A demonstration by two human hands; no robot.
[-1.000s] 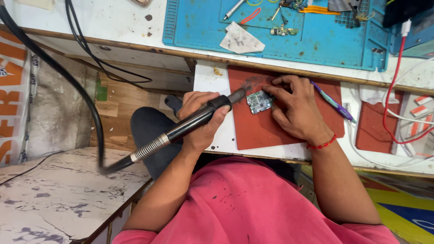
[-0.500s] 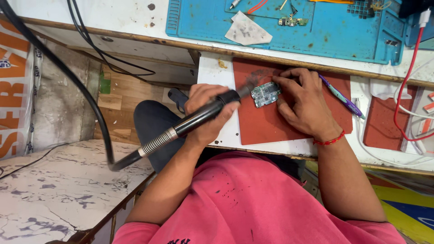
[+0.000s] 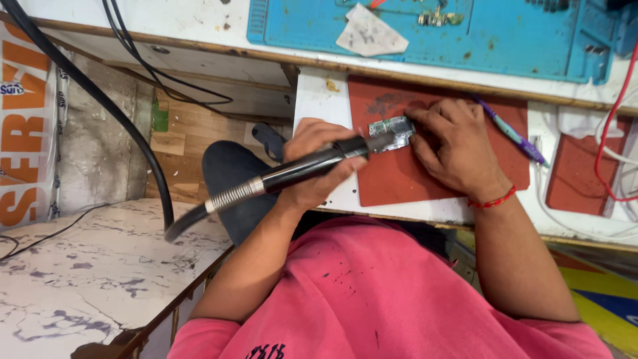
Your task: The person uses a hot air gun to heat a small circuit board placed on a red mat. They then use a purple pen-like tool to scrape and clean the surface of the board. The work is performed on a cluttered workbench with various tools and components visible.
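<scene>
So the left hand (image 3: 319,163) is wrapped tight around the black hot-air wand (image 3: 299,171), nozzle aimed at the little circuit board (image 3: 392,133) on the red mat (image 3: 399,179) on the desk, while the right hand (image 3: 455,149) pins it with fingertips, probably so it can't slide.

A white desk (image 3: 199,26) spans the far side, edged in wood. A white marbled slab (image 3: 86,272) occupies the near left. Between them lies a wooden plank floor (image 3: 183,149). A grey concrete wall (image 3: 93,146) stands at left. Lighting is even.
</scene>
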